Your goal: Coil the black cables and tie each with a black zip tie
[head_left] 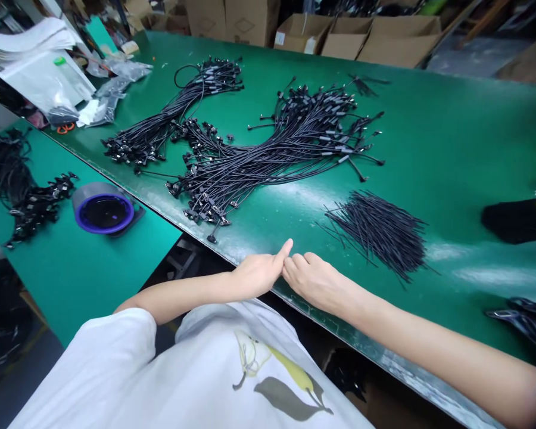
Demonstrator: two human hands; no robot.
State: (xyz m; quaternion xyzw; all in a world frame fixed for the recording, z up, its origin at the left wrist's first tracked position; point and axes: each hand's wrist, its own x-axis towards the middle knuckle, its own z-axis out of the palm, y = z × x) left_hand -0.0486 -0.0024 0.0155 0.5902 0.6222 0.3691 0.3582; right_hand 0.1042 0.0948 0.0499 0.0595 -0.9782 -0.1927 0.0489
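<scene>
My left hand (258, 275) and my right hand (311, 280) meet at the front edge of the green tabletop (455, 143). The left thumb points up and away while its other fingers curl in against the right hand. My right fingers are folded into a fist. Anything pinched between the hands is hidden. Just beyond them lies a large spread of black cables (268, 156) with metal-tipped connectors at the left ends. Right of the hands is a heap of short, thin black strips (379, 232), possibly ties.
A second cable bundle (161, 122) lies at the back left. On the lower left surface are more black cables (31, 196) and a purple-rimmed round object (103, 208). Cardboard boxes (304, 33) line the far edge. A dark bundle (516, 220) sits at right.
</scene>
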